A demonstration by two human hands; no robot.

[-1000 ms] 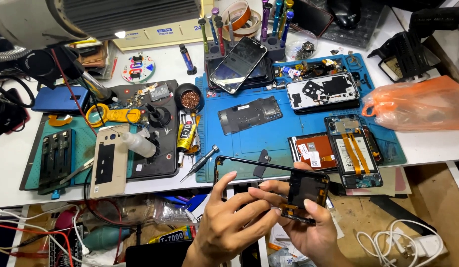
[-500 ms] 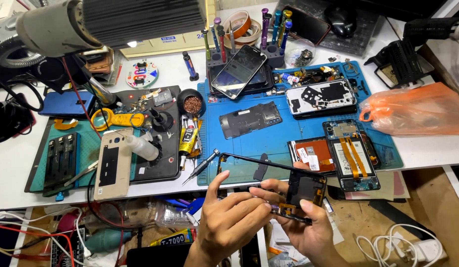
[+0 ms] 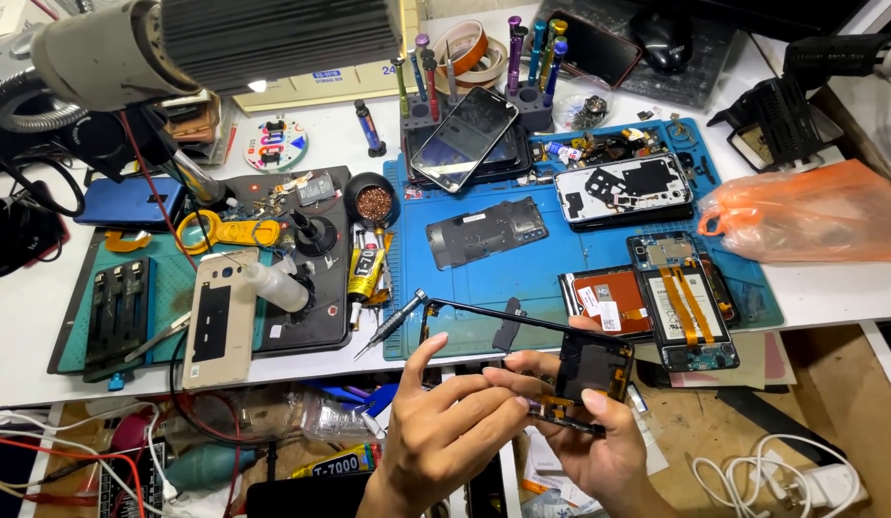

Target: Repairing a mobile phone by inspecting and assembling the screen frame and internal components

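Below the blue mat's front edge, my right hand clamped the black phone frame, its long axis running up-left, while my nearer left hand pinched its lower edge, fingers closed.

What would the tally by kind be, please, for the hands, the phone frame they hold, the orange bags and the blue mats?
Hands: 2, left hand and right hand
Held phone frame: 1
Orange bag: 1
Blue mat: 1
Total: 5
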